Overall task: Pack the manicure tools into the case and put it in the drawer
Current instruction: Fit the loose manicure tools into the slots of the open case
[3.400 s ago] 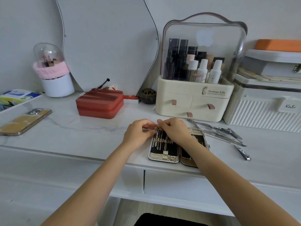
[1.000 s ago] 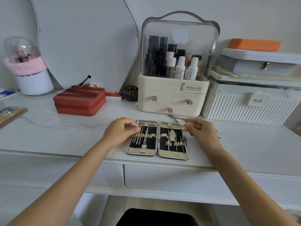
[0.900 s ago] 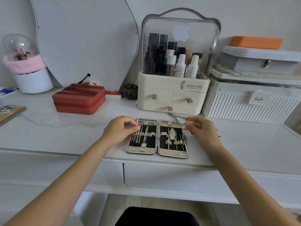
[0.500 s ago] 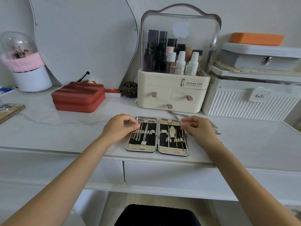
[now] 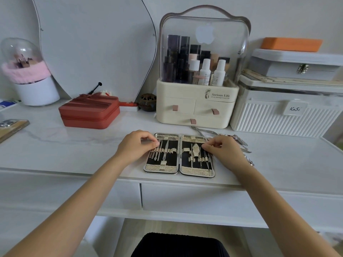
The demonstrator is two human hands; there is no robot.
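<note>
Case [image 5: 179, 168] lying open flat on the tabletop [image 5: 74, 151], just in front of the organizer [image 5: 196, 106], slim tools strapped in both halves. Left hand [image 5: 136, 147] at case's left edge, fingertips curled, pinching a tool's top. Right hand [image 5: 221, 150] at right edge, pinching a thin tool there. Loose tools [image 5: 239, 142] behind right hand.

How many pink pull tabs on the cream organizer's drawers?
3 on the cream organizer: upper-left tab, upper-right tab, bottom-centre tab. None appears hidden.
</note>
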